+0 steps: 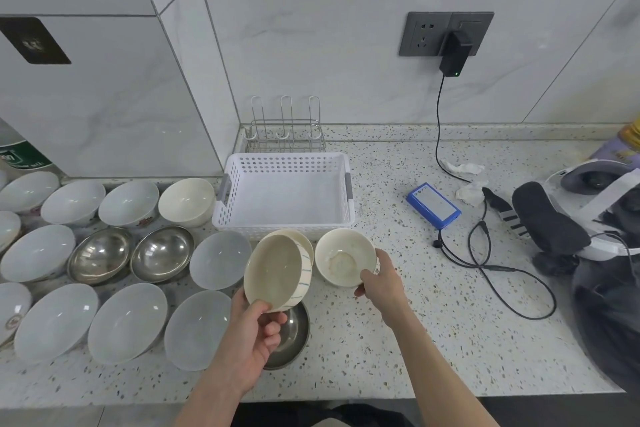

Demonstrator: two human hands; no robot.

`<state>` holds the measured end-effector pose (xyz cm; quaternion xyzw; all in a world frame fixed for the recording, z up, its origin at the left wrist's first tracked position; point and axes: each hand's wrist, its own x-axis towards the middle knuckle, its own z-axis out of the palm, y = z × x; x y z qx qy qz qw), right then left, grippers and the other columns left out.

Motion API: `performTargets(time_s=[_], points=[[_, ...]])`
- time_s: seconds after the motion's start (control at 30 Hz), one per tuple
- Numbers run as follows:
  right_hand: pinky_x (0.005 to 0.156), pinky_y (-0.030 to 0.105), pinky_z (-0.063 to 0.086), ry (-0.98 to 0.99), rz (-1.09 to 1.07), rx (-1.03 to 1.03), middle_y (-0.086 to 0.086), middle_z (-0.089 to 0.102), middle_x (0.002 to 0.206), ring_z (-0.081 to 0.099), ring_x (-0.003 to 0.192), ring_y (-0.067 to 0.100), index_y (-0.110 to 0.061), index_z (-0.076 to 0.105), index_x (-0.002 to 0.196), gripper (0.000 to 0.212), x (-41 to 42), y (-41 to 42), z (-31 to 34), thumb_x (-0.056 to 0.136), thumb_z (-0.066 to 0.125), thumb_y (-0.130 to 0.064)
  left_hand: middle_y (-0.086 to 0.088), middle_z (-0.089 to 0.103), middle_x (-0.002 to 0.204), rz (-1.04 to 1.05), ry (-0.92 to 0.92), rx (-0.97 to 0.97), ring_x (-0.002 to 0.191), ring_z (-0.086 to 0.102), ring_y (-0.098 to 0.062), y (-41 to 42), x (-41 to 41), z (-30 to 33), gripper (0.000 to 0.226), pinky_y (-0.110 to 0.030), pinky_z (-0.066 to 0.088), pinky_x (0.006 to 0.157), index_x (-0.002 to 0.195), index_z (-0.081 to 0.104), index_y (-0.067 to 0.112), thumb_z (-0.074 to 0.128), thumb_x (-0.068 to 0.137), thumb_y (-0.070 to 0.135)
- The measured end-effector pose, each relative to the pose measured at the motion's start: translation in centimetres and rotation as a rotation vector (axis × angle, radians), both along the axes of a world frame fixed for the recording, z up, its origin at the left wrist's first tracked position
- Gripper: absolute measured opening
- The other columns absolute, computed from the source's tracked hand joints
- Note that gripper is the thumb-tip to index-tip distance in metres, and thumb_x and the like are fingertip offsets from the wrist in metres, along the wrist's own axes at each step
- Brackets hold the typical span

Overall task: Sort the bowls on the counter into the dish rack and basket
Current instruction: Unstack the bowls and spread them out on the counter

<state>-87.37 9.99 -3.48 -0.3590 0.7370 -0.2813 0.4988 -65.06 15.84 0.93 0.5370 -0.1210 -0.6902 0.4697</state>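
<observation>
Head view: my left hand grips a tilted cream bowl; my right hand grips a second cream bowl by its rim. The white basket lies straight ahead, just beyond both bowls, its long axis crosswise, with the dish rack behind it against the wall. The surface is open rightward; bowls crowd the left.

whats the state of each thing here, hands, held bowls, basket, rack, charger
left hand: grips a cream striped bowl, lifted and tilted
right hand: grips a cream bowl by its rim, upright
white basket: holds nothing
wire dish rack: holds nothing
steel bowl: on the counter, partly hidden under the left hand
charger: plugged in, green light on
</observation>
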Motion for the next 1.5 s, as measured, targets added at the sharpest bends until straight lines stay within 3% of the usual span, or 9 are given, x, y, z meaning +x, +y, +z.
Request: performTargets(time_s=[0.2, 0.33, 0.4, 0.5, 0.67, 0.87, 1.03, 1.3, 1.5], points=[[0.044, 0.018, 0.036, -0.037, 0.043, 0.038, 0.004, 0.070, 0.067, 0.050, 0.046, 0.002, -0.034, 0.030, 0.143, 0.053, -0.6, 0.1, 0.5, 0.094, 0.047, -0.028, -0.012, 0.061, 0.059, -0.090, -0.105, -0.024, 0.042, 0.042, -0.011, -0.5, -0.1, -0.4, 0.046, -0.020, 0.032, 0.035, 0.122, 0.051, 0.030, 0.042, 0.093, -0.004], [0.067, 0.029, 0.042, 0.037, 0.000, 0.050, 0.003, 0.073, 0.076, 0.056, 0.071, 0.005, -0.023, 0.033, 0.147, 0.059, -1.0, 1.1, 1.2, 0.095, 0.045, -0.048, -0.013, 0.063, 0.062, -0.183, -0.195, -0.072, 0.043, 0.044, -0.011, -0.8, -0.7, -0.2, 0.051, -0.021, 0.032, 0.037, 0.123, 0.050, 0.038, 0.043, 0.093, -0.002], [0.065, 0.030, 0.043, 0.112, -0.046, 0.003, 0.002, 0.072, 0.076, 0.059, 0.076, 0.007, -0.022, 0.047, 0.137, 0.051, -1.3, 2.0, 1.7, 0.094, 0.045, -0.050, -0.015, 0.064, 0.063, -0.252, -0.261, -0.094, 0.044, 0.044, -0.012, -0.8, -1.1, -0.1, 0.053, -0.023, 0.032, 0.039, 0.125, 0.047, 0.042, 0.044, 0.093, 0.000], [0.056, 0.025, 0.045, 0.113, -0.089, -0.106, -0.002, 0.070, 0.068, 0.056, 0.058, 0.007, -0.023, 0.064, 0.112, 0.036, -2.1, 3.3, 2.6, 0.096, 0.046, -0.049, -0.017, 0.066, 0.065, -0.357, -0.352, -0.129, 0.046, 0.046, -0.014, -0.7, -1.8, 0.1, 0.057, -0.024, 0.034, 0.041, 0.129, 0.043, 0.046, 0.044, 0.094, 0.001], [0.058, 0.026, 0.039, -0.104, 0.054, -0.161, 0.003, 0.072, 0.070, 0.045, 0.045, 0.002, -0.031, 0.068, 0.101, 0.033, -3.1, 5.8, 3.6, 0.097, 0.043, -0.052, -0.008, 0.069, 0.062, -0.568, -0.434, -0.151, 0.049, 0.053, -0.011, -0.1, -3.5, 0.0, 0.062, -0.023, 0.040, 0.044, 0.135, 0.034, 0.049, 0.044, 0.093, 0.004], [0.044, 0.020, 0.029, 0.002, 0.246, -0.162, -0.008, 0.045, 0.048, 0.034, 0.046, 0.009, -0.028, 0.062, 0.098, 0.017, -3.2, 7.8, 2.5, 0.082, 0.055, -0.028, -0.005, 0.070, 0.062, -0.725, -0.480, -0.135, 0.052, 0.057, -0.011, 0.9, -4.8, -1.3, 0.064, -0.022, 0.042, 0.046, 0.143, 0.027, 0.046, 0.042, 0.094, 0.007], [0.046, 0.022, 0.028, 0.091, 0.273, -0.126, -0.003, 0.043, 0.055, 0.033, 0.047, 0.008, -0.018, 0.062, 0.093, 0.014, -3.6, 8.6, 1.2, 0.087, 0.050, -0.013, -0.003, 0.075, 0.073, -0.793, -0.518, -0.138, 0.052, 0.061, -0.012, 2.2, -5.1, -2.3, 0.064, -0.021, 0.042, 0.046, 0.146, 0.021, 0.048, 0.052, 0.096, 0.022], [0.042, 0.020, 0.025, 0.116, 0.316, -0.101, -0.008, 0.040, 0.049, 0.030, 0.042, 0.005, -0.021, 0.062, 0.097, 0.018, -3.2, 8.5, 0.0, 0.087, 0.048, -0.015, 0.015, 0.057, 0.113, -0.852, -0.652, -0.214, 0.072, 0.068, -0.018, 2.5, -5.5, -2.8, 0.097, -0.028, 0.053, 0.047, 0.127, 0.024, 0.064, 0.083, 0.057, 0.031], [0.042, 0.019, 0.027, 0.127, 0.331, -0.069, -0.006, 0.045, 0.055, 0.032, 0.040, 0.004, -0.018, 0.061, 0.100, 0.018, -3.0, 8.4, -0.5, 0.088, 0.047, -0.016, 0.005, 0.065, 0.106, -0.996, -0.815, -0.214, 0.044, 0.061, -0.011, 1.9, -5.6, -3.0, 0.103, -0.025, 0.052, 0.049, 0.145, 0.014, 0.046, 0.080, 0.067, 0.031]])
